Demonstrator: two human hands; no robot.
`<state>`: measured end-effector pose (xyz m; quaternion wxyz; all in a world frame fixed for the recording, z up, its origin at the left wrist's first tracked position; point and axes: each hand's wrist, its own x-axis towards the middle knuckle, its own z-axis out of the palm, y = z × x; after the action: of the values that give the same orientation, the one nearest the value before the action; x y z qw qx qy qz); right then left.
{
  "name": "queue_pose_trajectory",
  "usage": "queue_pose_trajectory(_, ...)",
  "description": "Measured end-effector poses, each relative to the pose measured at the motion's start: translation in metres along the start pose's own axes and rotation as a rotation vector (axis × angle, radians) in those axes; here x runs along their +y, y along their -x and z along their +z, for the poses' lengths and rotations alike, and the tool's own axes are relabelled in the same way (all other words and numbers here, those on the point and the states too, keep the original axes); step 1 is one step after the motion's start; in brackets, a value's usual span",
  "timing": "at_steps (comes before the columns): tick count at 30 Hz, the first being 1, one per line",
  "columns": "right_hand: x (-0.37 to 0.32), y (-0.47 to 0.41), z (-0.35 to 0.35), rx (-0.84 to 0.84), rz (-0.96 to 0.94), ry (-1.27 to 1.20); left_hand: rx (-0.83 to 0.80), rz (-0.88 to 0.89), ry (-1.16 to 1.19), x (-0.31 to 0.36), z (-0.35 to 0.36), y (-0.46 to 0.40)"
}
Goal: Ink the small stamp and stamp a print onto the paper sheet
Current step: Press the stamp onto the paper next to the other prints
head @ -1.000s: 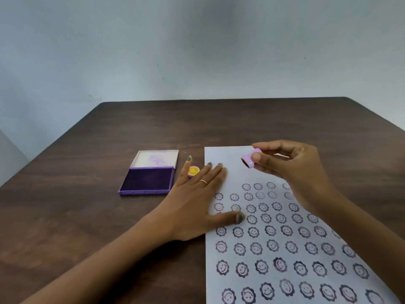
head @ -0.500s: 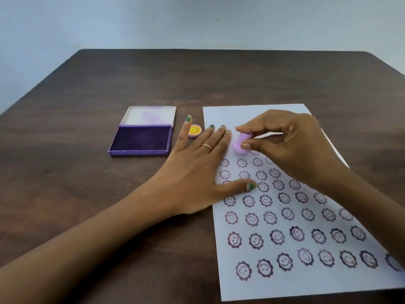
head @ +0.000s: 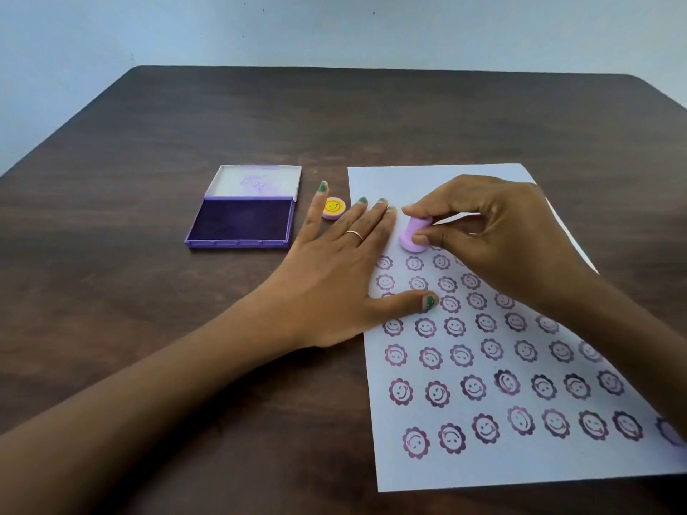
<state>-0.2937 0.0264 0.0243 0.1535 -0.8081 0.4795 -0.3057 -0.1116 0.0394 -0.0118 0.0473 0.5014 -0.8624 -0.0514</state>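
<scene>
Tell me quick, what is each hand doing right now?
Left hand: open, flat, pressing the paper sheet down.
Right hand: closed on the small stamp, its base on the sheet.

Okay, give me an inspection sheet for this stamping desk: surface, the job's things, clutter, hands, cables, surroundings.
Surface: dark wood table, bare at the back.
Job's things: pink stamp on the paper near its top left, tilted slightly; paper holds rows of purple smiley prints; ink pad lies open left of the paper.
Clutter: small yellow smiley cap between pad and paper.
Hands: right hand pinches the stamp; left hand lies flat, fingers spread, across the paper's left edge.
Cables: nothing seen.
Surroundings: plain pale wall behind the table.
</scene>
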Motion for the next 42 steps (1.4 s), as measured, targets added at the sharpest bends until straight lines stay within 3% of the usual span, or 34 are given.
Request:
queue_pose_trajectory(19,-0.003,0.000,0.002,-0.026,-0.013,0.041,-0.019,-0.003,0.010,0.001,-0.002,-0.001)
queue_pose_trajectory(42,-0.015,-0.009,-0.004,-0.071,0.104,0.018,-0.058,-0.009,0.016,0.001,-0.003,-0.002)
